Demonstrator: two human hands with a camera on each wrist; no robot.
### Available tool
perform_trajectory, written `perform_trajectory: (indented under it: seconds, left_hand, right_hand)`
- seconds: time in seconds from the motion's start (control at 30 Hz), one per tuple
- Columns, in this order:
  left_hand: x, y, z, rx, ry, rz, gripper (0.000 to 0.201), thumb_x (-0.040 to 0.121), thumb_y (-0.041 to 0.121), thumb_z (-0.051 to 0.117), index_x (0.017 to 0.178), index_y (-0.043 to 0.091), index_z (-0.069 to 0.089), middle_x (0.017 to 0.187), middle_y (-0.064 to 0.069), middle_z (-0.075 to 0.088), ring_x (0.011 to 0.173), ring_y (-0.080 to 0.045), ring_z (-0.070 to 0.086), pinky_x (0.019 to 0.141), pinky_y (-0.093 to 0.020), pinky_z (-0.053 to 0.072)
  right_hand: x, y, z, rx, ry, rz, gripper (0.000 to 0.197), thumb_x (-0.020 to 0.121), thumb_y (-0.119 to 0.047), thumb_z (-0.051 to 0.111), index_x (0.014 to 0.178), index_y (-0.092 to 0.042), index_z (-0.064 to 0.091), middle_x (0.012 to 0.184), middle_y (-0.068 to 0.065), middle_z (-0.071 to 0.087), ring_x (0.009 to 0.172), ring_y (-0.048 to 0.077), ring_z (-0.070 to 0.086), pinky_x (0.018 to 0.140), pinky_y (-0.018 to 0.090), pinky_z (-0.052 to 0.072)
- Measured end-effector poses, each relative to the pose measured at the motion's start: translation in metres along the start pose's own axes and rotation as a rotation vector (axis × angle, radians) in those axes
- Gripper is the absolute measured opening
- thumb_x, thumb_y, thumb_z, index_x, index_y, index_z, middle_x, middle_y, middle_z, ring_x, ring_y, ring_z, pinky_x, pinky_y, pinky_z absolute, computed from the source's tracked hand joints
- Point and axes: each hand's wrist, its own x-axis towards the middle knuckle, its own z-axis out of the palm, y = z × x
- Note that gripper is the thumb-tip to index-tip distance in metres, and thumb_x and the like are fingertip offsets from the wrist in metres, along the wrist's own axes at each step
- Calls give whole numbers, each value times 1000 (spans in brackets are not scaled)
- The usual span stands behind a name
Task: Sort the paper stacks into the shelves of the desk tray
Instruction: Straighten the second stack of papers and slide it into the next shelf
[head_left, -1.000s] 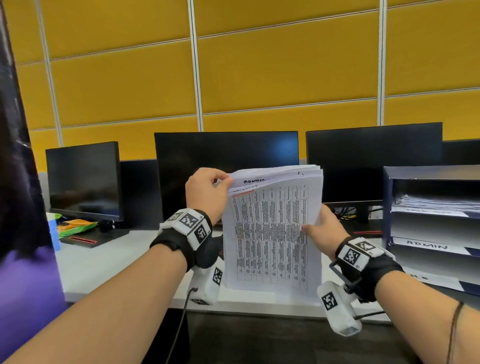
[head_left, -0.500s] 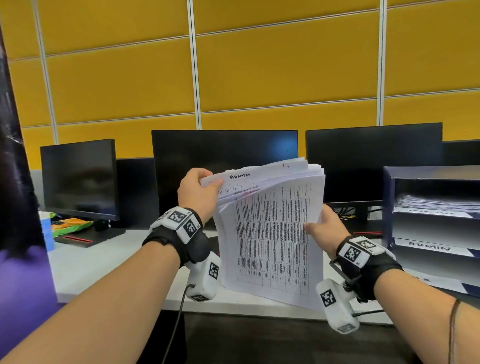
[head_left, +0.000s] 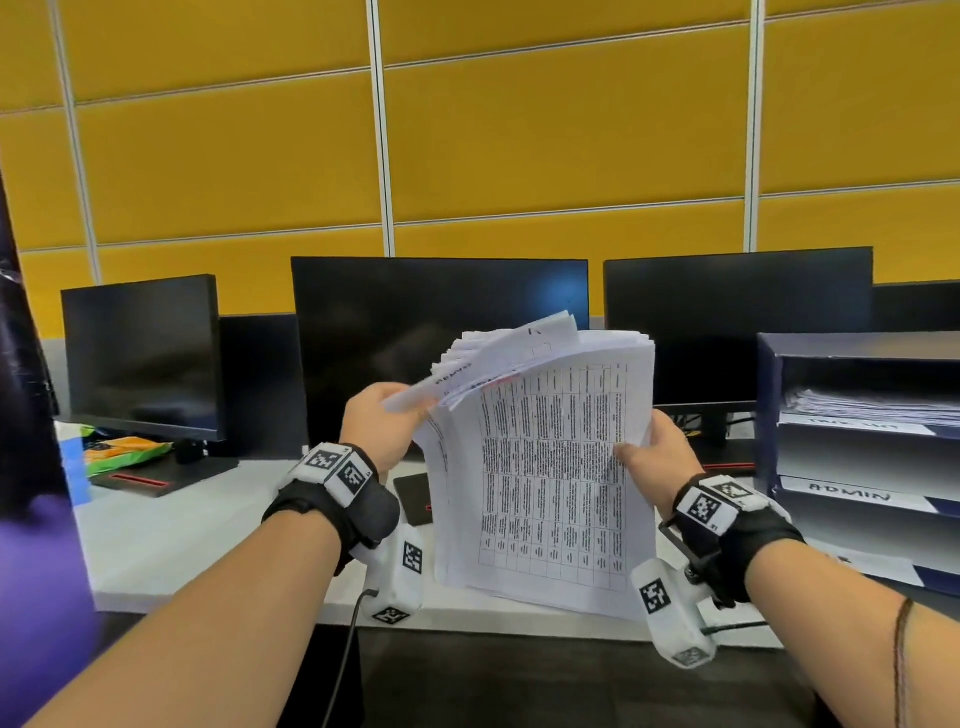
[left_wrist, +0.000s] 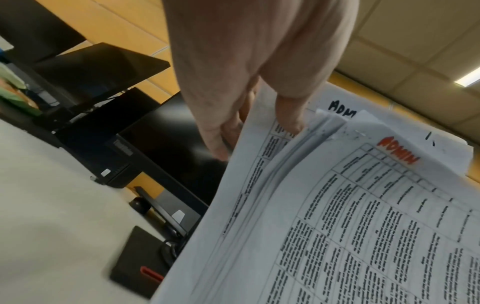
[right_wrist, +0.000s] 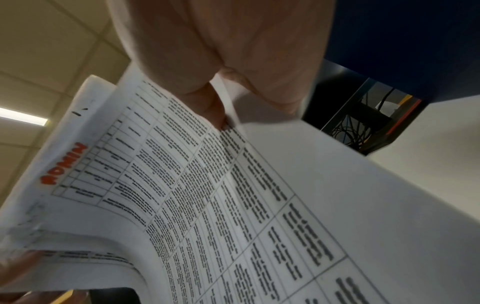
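Head view showed both hands holding a paper stack (head_left: 550, 467) upright above the desk edge: the left hand (head_left: 376, 423) pinched its fanned top-left corner, the right hand (head_left: 657, 447) gripped its right edge. Farther right stood the desk tray (head_left: 768, 415).

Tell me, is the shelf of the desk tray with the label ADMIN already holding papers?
No: in the head view the ADMIN shelf of the desk tray shows no papers, while the shelf above it holds a paper pile.
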Motion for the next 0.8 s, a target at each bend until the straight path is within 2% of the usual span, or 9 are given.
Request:
perform_trajectory:
  seconds: [0.1, 0.13, 0.2, 0.27, 0.43, 0.57, 0.67, 0.8]
  left_hand:
    - [-1, -12, 0, 61, 58, -15, 8, 79, 22, 74, 80, 16, 69, 94, -14, 71, 92, -37, 66, 84, -51, 55]
    - [1, -14, -3, 102, 121, -26, 8, 80, 23, 73, 81, 15, 69, 96, -14, 71, 93, -37, 66, 86, -49, 55]
    - [5, -18, -13, 213, 259, -50, 19, 84, 24, 71, 95, 8, 69, 101, -14, 69, 96, -36, 62, 87, -43, 52]
    - [9, -20, -24, 283, 333, -50, 23, 86, 24, 69, 97, 5, 67, 101, -16, 68, 98, -37, 60, 84, -40, 48]
    - [14, -14, -38, 364, 337, -17, 17, 88, 20, 63, 90, 3, 65, 92, -14, 66, 89, -35, 62, 75, -36, 51]
    - [13, 0, -54, 436, 400, -2, 16, 92, 17, 58, 89, 2, 61, 87, -12, 56, 83, -29, 50, 72, -33, 39]
    - [14, 5, -69, 488, 414, -1, 19, 94, 15, 53, 82, 2, 57, 81, -12, 52, 76, -27, 45, 69, -34, 36]
    - [15, 6, -72, 481, 423, 6, 19, 93, 15, 54, 83, -1, 58, 82, -13, 53, 76, -28, 47, 68, -34, 38]
  right_hand:
    - [1, 5, -1, -12, 46, 3, 40, 89, 0, 55, 127, -8, 47, 124, 9, 58, 116, 27, 55, 97, 41, 45]
    - [1, 7, -2, -10, 69, 9, 39, 89, 0, 54, 127, -8, 47, 124, 10, 58, 115, 28, 56, 98, 42, 46]
    - [2, 10, -5, -2, 102, 23, 38, 89, 0, 54, 125, -8, 47, 125, 11, 59, 113, 28, 57, 97, 44, 47]
    - [3, 10, -9, -5, 136, 29, 38, 90, 1, 52, 126, -8, 46, 124, 11, 58, 113, 29, 56, 92, 38, 47]
    - [2, 5, -9, -26, 234, 28, 36, 88, 3, 50, 122, -7, 48, 118, 11, 59, 109, 31, 56, 88, 35, 44]
    - [0, 3, -15, -59, 285, 49, 33, 87, 1, 49, 118, -9, 50, 109, 8, 60, 101, 30, 58, 84, 33, 45]
    - [-4, -1, -23, -48, 273, 40, 33, 88, 1, 48, 119, -10, 50, 104, 2, 57, 99, 26, 57, 83, 33, 46]
    - [-15, -13, -24, 5, 250, -21, 30, 92, 1, 46, 119, -9, 48, 102, 2, 53, 91, 20, 50, 79, 32, 43]
